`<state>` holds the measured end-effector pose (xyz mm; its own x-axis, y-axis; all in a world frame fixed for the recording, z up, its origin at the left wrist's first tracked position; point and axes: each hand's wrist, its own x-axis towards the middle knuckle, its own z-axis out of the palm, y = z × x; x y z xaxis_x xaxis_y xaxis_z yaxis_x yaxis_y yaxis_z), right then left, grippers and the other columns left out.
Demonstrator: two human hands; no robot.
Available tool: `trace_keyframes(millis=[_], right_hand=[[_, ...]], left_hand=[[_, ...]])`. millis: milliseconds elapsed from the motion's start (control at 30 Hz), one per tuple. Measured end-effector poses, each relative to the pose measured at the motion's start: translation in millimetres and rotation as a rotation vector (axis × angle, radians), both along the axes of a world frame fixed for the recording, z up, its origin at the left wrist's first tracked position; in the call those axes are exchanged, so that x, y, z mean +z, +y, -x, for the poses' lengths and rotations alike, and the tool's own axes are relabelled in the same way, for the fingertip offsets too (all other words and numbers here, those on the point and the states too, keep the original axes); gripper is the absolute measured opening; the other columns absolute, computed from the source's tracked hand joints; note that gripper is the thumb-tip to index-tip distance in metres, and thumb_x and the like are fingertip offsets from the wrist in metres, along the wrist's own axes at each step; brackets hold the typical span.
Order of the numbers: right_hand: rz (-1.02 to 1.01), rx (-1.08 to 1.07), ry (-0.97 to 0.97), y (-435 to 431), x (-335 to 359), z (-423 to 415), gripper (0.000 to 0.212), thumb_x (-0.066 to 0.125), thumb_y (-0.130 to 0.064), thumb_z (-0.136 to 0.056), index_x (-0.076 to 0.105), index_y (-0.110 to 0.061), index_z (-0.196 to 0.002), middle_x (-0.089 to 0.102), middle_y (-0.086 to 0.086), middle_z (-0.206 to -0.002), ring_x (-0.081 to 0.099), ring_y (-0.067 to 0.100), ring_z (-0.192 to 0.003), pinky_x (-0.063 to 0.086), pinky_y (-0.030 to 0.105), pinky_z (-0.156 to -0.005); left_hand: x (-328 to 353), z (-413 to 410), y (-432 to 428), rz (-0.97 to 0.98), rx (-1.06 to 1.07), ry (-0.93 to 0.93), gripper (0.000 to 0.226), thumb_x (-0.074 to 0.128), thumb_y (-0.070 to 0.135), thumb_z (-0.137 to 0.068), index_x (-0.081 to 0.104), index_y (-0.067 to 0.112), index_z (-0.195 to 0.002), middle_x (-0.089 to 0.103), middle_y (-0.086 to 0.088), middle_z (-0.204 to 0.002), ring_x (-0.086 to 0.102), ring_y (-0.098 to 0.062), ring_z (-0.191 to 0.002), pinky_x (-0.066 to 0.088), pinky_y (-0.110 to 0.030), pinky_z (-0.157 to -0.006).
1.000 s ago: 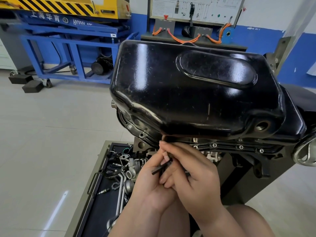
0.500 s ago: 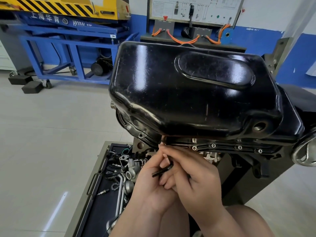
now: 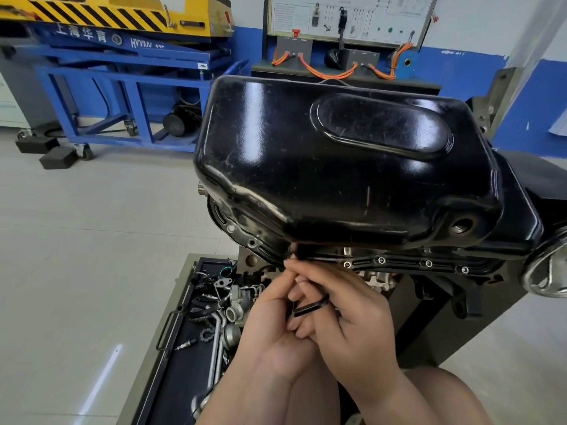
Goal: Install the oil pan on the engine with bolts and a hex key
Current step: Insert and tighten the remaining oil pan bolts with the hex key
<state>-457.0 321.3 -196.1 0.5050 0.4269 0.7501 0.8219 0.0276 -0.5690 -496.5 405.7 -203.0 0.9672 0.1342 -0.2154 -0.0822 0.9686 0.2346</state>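
Black oil pan (image 3: 352,167) already seated on the upturned engine (image 3: 376,279), belly up, filling mid-frame. Four bolts (image 3: 381,260) in place along the near flange (image 3: 405,266), right of the hands; snug or only started, cannot tell. Two more fixing points at the left corner, bolt or bare hole unclear. Far side of pan hidden, so no count there. Open drain hole (image 3: 460,226) on near right wall, no plug in it. Judged roughly mid-task: pan on, near row partly bolted, left corner and unseen side probably to do, plus final tightening.

Hex key (image 3: 308,308) held just under the flange, at the spot left of the four bolts. Left hand (image 3: 267,332) curled round the key's lower arm. Right hand (image 3: 356,326) wrapped over from the right, clenched on the same key, fingertips (image 3: 290,265) touching the flange edge. Key tip and any bolt under it hidden by fingers.

Room: tight above, pan bulge overhanging the flange right over the knuckles; engine casting close behind. Likely short swings only, with frequent regrips. Parts tray (image 3: 184,348) below left, cluttered with loose fittings, near the left wrist. Black stand (image 3: 429,305) below right, apart from the hands. Bare floor (image 3: 92,240) wide open to the left.
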Motion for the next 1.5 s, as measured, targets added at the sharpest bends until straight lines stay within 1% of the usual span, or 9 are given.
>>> trace_keyframes(millis=[267, 433, 633, 800, 967, 1167, 1267, 1400, 1500], right_hand=[[-0.060, -0.068, 0.031, 2, -2, -4, 0.039, 0.076, 0.020, -0.061, 0.073, -0.010, -0.085, 0.071, -0.005, -0.090, 0.066, 0.002, -0.091, 0.049, 0.015, -0.081], [0.007, -0.007, -0.027, 1, 3, 2, 0.031, 0.055, -0.004, -0.082, 0.071, -0.012, -0.107, 0.068, -0.008, -0.107, 0.062, 0.001, -0.104, 0.049, 0.020, -0.089], [-0.090, -0.070, 0.021, 4, -1, 2, 0.021, 0.063, -0.003, -0.078, 0.074, -0.016, -0.089, 0.067, -0.015, -0.094, 0.066, 0.000, -0.088, 0.053, 0.019, -0.078], [-0.080, -0.121, 0.044, 6, -3, -3, 0.033, 0.071, 0.012, -0.068, 0.066, -0.015, -0.087, 0.066, -0.010, -0.091, 0.063, 0.002, -0.090, 0.046, 0.012, -0.080], [-0.033, -0.047, -0.073, 2, 1, 1, 0.029, 0.054, -0.009, -0.085, 0.069, -0.013, -0.109, 0.066, -0.012, -0.107, 0.062, 0.001, -0.104, 0.048, 0.019, -0.090], [-0.084, -0.123, -0.039, 4, -3, -2, 0.014, 0.068, -0.002, -0.076, 0.073, -0.008, -0.087, 0.070, -0.006, -0.089, 0.064, 0.001, -0.091, 0.049, 0.016, -0.082], [-0.085, -0.158, 0.001, 5, -3, -4, 0.018, 0.069, 0.004, -0.070, 0.068, -0.009, -0.082, 0.067, -0.005, -0.085, 0.063, 0.001, -0.088, 0.048, 0.013, -0.079], [-0.027, -0.082, -0.011, 2, 0, -1, 0.035, 0.060, -0.002, -0.077, 0.067, -0.021, -0.105, 0.066, -0.013, -0.102, 0.062, 0.001, -0.098, 0.048, 0.017, -0.085], [0.007, -0.047, -0.063, -2, 0, -3, 0.026, 0.060, -0.007, -0.084, 0.071, -0.014, -0.105, 0.071, -0.009, -0.098, 0.065, 0.002, -0.096, 0.051, 0.023, -0.084]], left_hand=[[-11, -4, 11, -0.043, -0.003, 0.147, 0.054, 0.035, 0.022, -0.096, 0.062, 0.014, -0.049, 0.041, 0.003, -0.036, 0.025, -0.004, -0.027, 0.019, -0.013, -0.032], [-4, -6, 5, -0.020, 0.048, 0.137, 0.041, 0.051, 0.026, -0.081, 0.052, 0.012, -0.042, 0.035, 0.003, -0.034, 0.028, -0.004, -0.022, 0.015, -0.013, -0.028], [0, 1, 4, 0.092, -0.027, 0.009, 0.025, 0.070, 0.018, -0.069, 0.058, 0.007, -0.049, 0.037, 0.002, -0.033, 0.013, -0.004, -0.026, 0.007, -0.014, -0.032], [-7, 0, 8, 0.042, 0.024, 0.137, 0.040, 0.038, 0.013, -0.086, 0.062, 0.010, -0.055, 0.034, 0.005, -0.037, 0.023, -0.005, -0.021, 0.007, -0.013, -0.032], [3, 1, 3, 0.080, 0.006, 0.015, 0.034, 0.082, 0.000, -0.052, 0.050, 0.007, -0.046, 0.036, 0.002, -0.036, 0.022, -0.008, -0.021, 0.011, -0.015, -0.028], [-2, 0, 3, 0.092, -0.007, 0.047, 0.040, 0.054, 0.029, -0.081, 0.059, 0.007, -0.048, 0.036, 0.001, -0.033, 0.012, -0.006, -0.027, 0.009, -0.014, -0.031], [-2, 2, 5, 0.095, -0.022, 0.017, 0.006, 0.071, 0.010, -0.069, 0.069, 0.005, -0.069, 0.043, 0.003, -0.039, 0.025, -0.006, -0.021, 0.011, -0.015, -0.031], [3, 3, 4, 0.049, -0.044, -0.069, 0.030, 0.086, -0.003, -0.042, 0.059, 0.005, -0.051, 0.040, 0.003, -0.035, 0.020, -0.006, -0.024, 0.009, -0.016, -0.032], [1, 1, 3, 0.088, -0.052, -0.051, 0.034, 0.086, -0.001, -0.048, 0.053, 0.006, -0.047, 0.037, 0.002, -0.034, 0.016, -0.007, -0.025, 0.010, -0.015, -0.031]])
